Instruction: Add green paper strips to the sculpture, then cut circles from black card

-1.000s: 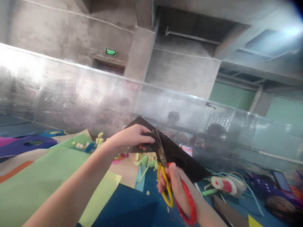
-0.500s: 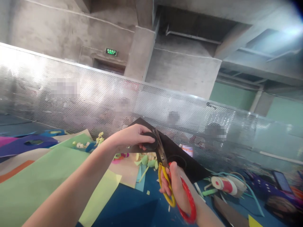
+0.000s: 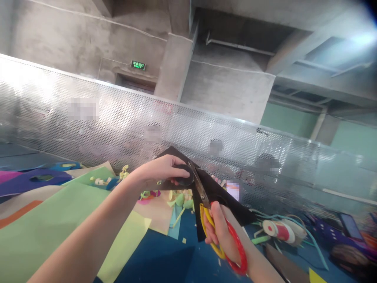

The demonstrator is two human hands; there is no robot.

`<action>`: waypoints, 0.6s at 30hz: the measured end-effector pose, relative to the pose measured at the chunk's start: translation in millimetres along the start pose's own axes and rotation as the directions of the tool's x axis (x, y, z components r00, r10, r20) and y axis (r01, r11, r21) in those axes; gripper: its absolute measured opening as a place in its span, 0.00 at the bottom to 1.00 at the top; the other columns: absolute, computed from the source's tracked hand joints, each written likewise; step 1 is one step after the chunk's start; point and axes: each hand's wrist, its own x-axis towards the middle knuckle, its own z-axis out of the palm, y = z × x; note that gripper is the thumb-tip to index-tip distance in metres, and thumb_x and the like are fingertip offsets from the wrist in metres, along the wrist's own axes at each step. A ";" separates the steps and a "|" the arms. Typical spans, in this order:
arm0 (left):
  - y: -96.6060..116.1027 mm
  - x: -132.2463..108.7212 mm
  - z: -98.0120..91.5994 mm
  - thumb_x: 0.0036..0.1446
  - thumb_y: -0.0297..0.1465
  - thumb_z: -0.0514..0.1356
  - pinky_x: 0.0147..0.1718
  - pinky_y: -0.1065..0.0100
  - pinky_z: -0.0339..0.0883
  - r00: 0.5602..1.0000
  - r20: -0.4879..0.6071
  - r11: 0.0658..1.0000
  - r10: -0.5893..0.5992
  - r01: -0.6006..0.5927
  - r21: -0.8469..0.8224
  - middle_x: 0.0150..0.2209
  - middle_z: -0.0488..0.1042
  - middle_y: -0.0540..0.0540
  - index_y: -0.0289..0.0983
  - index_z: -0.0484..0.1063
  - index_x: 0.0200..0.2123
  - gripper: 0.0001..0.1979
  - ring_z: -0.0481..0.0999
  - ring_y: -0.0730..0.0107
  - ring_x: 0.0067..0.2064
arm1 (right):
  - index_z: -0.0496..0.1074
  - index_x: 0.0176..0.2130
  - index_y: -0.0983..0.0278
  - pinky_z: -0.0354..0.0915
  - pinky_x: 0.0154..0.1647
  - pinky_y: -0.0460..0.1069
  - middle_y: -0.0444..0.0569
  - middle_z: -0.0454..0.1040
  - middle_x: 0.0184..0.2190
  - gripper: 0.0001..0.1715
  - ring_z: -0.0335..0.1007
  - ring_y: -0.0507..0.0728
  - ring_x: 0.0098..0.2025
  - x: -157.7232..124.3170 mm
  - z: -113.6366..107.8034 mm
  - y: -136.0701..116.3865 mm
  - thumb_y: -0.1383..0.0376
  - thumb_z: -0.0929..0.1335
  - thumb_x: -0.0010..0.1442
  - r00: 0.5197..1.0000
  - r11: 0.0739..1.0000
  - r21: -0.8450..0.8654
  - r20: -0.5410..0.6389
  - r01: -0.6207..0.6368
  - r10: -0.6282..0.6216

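My left hand [image 3: 169,169] pinches a black sheet [image 3: 216,184] at a rounded, partly cut piece, thumb on top and fingers curled beneath. The sheet looks like felt or thick paper and is held up above the table. In my right hand [image 3: 219,232] is a pair of scissors [image 3: 201,190] with one yellow and one red handle. Its blades point away from me and lie against the curved edge by my left thumb. Whether the blades are parted is hard to make out. Part of the sheet hangs down behind the scissors.
Coloured sheets, among them a large green one [image 3: 55,224], cover the left of the blue table [image 3: 156,255]. Small offcuts [image 3: 179,198] lie behind my hands. To the right are a thread spool [image 3: 278,231] and a phone [image 3: 351,226]. A perforated metal screen [image 3: 118,114] stands behind.
The black sheet has turned and shifted slightly left, and a strip of it now hangs lower beside the scissors. My right hand and the scissors have moved a little down and right.
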 end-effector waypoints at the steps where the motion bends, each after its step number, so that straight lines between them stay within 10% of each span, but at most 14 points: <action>1: -0.3 0.5 -0.4 0.51 0.35 0.60 0.19 0.75 0.55 1.000 -0.006 1.000 0.000 0.000 0.010 0.21 0.70 0.50 0.35 0.74 0.29 0.08 0.65 0.79 0.21 | 0.55 0.15 0.61 0.61 0.23 0.47 0.40 0.54 0.11 0.36 0.60 0.51 0.17 -0.5 1.2 -0.8 0.37 0.52 0.55 0.999 1.000 -0.012 -0.037 0.008 -0.009; 18: -5.0 3.3 -0.8 0.50 0.37 0.61 0.34 0.68 0.67 1.000 -0.007 0.994 -0.013 0.012 -0.110 0.33 0.75 0.45 0.34 0.74 0.35 0.12 0.73 0.72 0.32 | 0.49 0.15 0.60 0.58 0.18 0.47 0.39 0.48 0.11 0.35 0.55 0.50 0.14 0.3 0.8 -2.1 0.38 0.52 0.56 0.993 0.997 -0.057 -0.105 0.046 -0.052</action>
